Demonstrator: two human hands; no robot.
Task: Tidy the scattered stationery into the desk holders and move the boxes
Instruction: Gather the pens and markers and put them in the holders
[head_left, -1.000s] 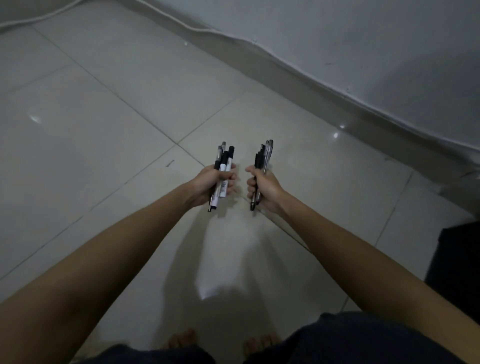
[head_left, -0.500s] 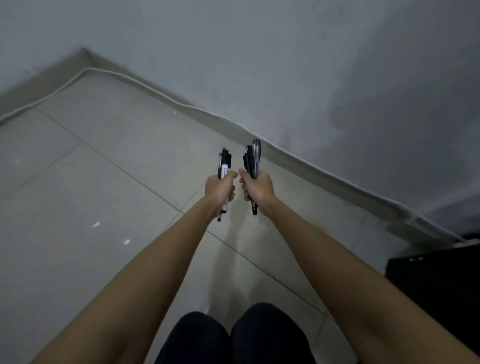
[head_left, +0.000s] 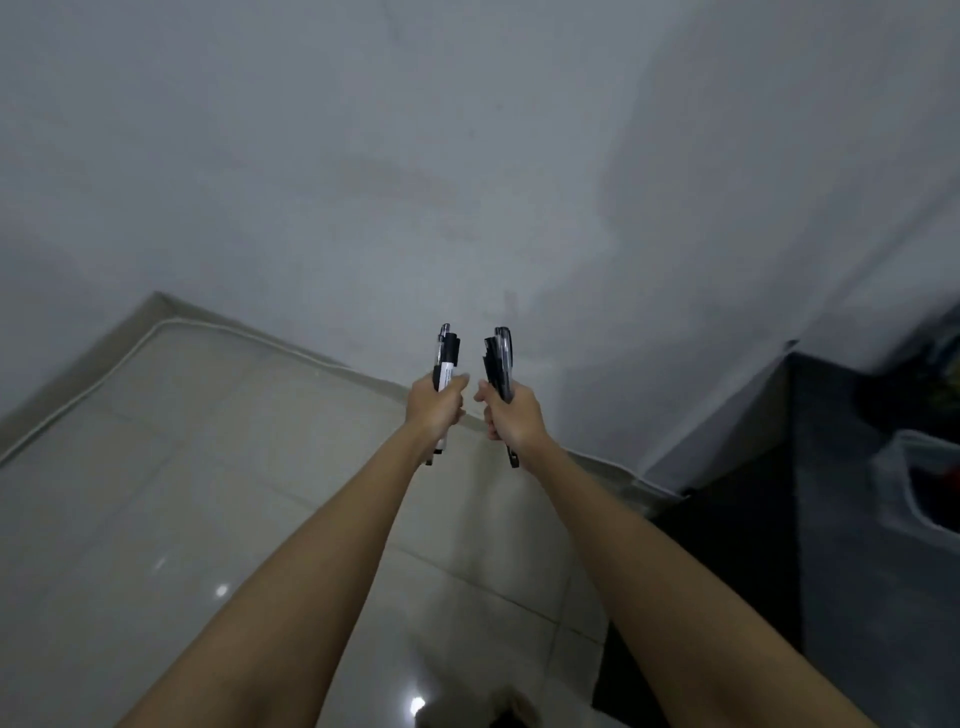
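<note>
Head cam, only one view here. Both arms are stretched out in front of the person. The left hand (head_left: 435, 410) is wrapped around a bundle of markers (head_left: 447, 364), black and white ones, held upright. The right hand (head_left: 511, 415) grips its own bunch of dark pens (head_left: 501, 364), also upright, and the two bundles sit close together without touching. Below is a pale tiled floor (head_left: 182, 493), with a plain grey wall (head_left: 363, 182) ahead. Off to the right there's a dark desk (head_left: 857, 519) with a blurry white tray (head_left: 893, 483) on it.
</note>
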